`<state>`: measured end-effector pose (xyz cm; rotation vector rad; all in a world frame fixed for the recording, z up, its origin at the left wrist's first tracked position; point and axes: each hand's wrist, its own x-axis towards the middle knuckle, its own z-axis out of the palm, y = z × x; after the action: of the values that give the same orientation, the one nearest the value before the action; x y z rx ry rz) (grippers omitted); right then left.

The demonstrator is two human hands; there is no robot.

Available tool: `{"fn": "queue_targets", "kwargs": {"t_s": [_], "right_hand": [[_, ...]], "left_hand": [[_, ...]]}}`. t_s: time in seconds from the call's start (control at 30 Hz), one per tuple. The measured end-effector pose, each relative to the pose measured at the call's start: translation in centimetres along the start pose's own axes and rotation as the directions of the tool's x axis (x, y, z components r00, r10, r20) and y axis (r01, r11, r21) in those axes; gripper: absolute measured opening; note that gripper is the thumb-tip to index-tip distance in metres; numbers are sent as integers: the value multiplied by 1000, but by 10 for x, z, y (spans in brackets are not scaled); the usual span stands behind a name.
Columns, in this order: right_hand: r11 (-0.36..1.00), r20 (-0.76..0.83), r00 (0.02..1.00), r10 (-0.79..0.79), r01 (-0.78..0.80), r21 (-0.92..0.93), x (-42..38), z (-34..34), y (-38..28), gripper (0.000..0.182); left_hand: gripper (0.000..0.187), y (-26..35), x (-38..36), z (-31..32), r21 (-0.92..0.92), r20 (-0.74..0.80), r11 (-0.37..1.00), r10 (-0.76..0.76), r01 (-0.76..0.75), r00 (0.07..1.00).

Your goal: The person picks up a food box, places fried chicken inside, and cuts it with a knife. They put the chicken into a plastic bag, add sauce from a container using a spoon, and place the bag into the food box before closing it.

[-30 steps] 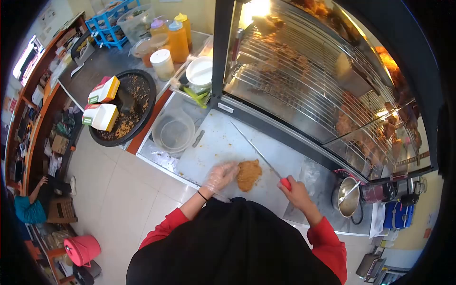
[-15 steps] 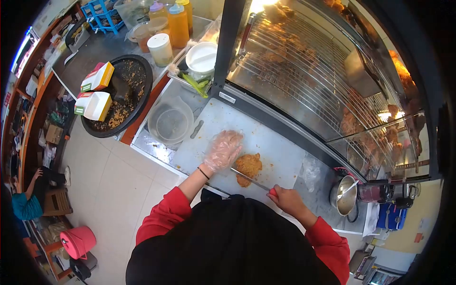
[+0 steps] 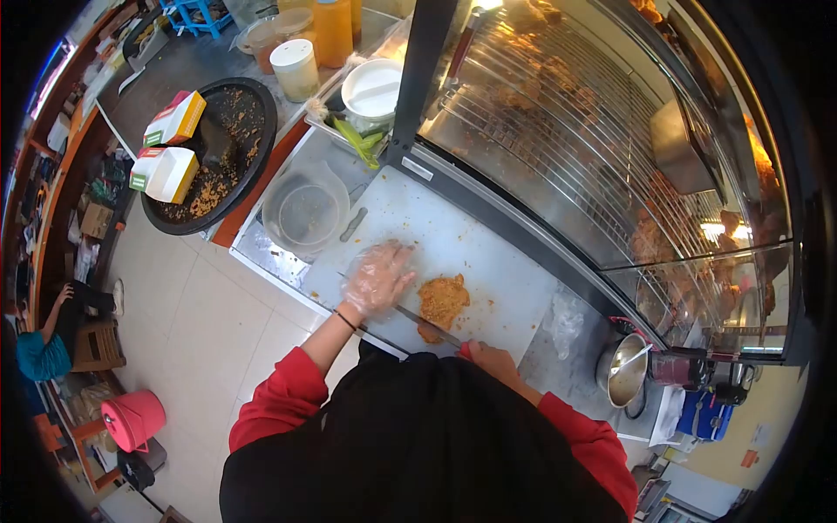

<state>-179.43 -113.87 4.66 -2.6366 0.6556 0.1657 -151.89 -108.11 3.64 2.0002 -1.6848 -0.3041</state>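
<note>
My left hand (image 3: 381,277), in a clear plastic glove, lies over the white cutting board (image 3: 501,253) with its fingers apart. A knife (image 3: 427,323) runs from under this hand toward the right, its tip showing just past the glove. The knife's red handle is held in my bare right hand (image 3: 488,359) at the board's near edge. A flat piece of fried food (image 3: 445,299) rests on the board between my hands, just beyond the blade, which overlaps its near end. Crumbs lie around it.
A lit glass display case (image 3: 558,131) with racks of fried food borders the board's far side. Left are a clear plastic tub (image 3: 305,209) and a round black tray (image 3: 244,192) bearing boxes. A metal bowl (image 3: 626,370) stands right. A person (image 3: 44,353) sits far left.
My left hand has moved left, away from the fried piece. My right hand and the knife have shifted left too, and the blade now reaches under the gloved hand. The view has shifted slightly.
</note>
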Motion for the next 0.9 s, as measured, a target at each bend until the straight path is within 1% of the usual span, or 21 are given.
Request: {"fn": "queue_targets", "kwargs": {"t_s": [0.1, 0.17, 0.3, 0.4, 0.5, 0.6, 0.7, 0.8, 0.9], "right_hand": [[999, 49, 998, 34, -33, -25, 4, -17, -7, 33], [997, 25, 999, 38, -36, -66, 4, -47, -11, 33], [997, 39, 999, 27, -24, -72, 1, -70, -4, 34], [996, 54, 999, -3, 7, -86, 7, -59, 9, 34], [994, 105, 994, -5, 16, -109, 14, -56, 14, 34], [998, 187, 982, -2, 14, -63, 22, -42, 25, 33], [999, 138, 990, 0, 7, -52, 28, -32, 27, 34], [995, 22, 997, -74, 76, -69, 30, -13, 20, 34], [987, -66, 988, -138, 131, -97, 28, -15, 17, 32]], "left_hand": [[40, 0, 6, -5, 2, -58, 998, 67, -67, 996], [40, 8, 18, -16, -4, -72, 996, 92, -93, 993], [39, 19, 25, -19, -30, -87, 994, 104, -107, 991], [39, 13, 23, -2, -62, 6, 998, 5, -4, 1000], [38, 6, 19, 11, -44, -26, 999, -1, 0, 1000], [36, 4, 17, 11, -69, 2, 997, -40, 40, 999], [34, 8, 16, 0, -42, -9, 996, -82, 81, 997], [32, -4, 5, -7, -18, -56, 995, -98, 97, 994], [32, -3, 4, -15, -23, -97, 999, -41, 39, 994]]}}
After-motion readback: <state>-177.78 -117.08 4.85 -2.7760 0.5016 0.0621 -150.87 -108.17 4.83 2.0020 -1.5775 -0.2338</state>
